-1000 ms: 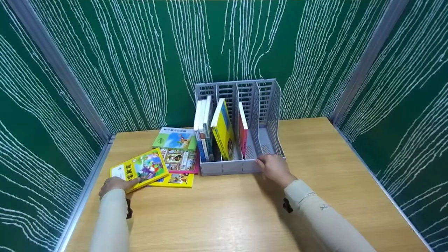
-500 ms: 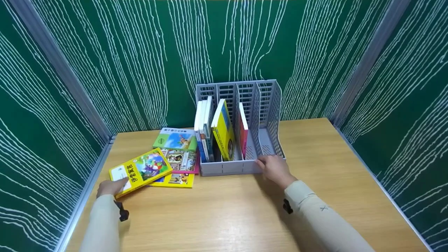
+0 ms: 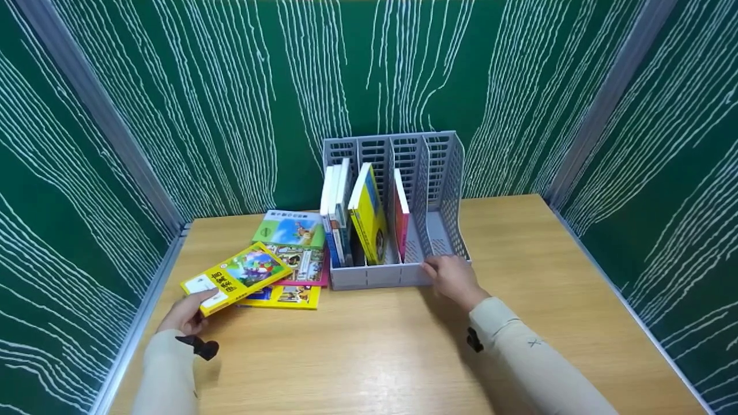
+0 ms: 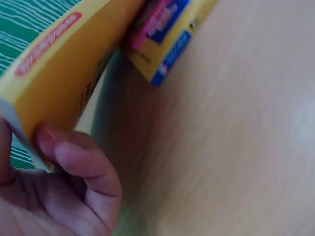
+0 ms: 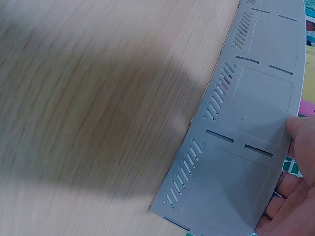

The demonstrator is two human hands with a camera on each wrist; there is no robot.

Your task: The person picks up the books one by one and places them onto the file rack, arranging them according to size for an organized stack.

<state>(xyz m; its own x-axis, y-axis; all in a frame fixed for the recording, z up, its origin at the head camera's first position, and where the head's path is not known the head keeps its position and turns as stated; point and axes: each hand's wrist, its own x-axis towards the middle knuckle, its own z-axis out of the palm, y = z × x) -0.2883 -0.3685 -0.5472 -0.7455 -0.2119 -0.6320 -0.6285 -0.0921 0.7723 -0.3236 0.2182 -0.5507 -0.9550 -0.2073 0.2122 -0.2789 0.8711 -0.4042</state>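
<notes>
My left hand [image 3: 184, 313] grips a yellow book [image 3: 249, 270] with a colourful picture cover by its near left corner, thumb on top. The book slopes over the pile at the left; in the left wrist view the fingers curl under its yellow back [image 4: 64, 69]. My right hand [image 3: 454, 280] holds the low front edge of a grey file rack [image 3: 377, 278], fingers hooked over the rim in the right wrist view. Upright in the rack are several white-edged books [image 3: 332, 193] at the left, a yellow book [image 3: 367, 219] and a thin red book [image 3: 403, 227].
Beneath and behind the held book lie a green-and-blue book [image 3: 291, 227], a pink-edged book [image 3: 305, 268] and another yellow book [image 3: 300, 297]. They lie on a wooden table [image 3: 369, 357] with green, white-streaked walls [image 3: 305, 104] around it.
My left hand has shifted to the book's near left corner, its fingers now under it. The book has slid slightly right, its near corner raised. The right hand and rack have stayed in place.
</notes>
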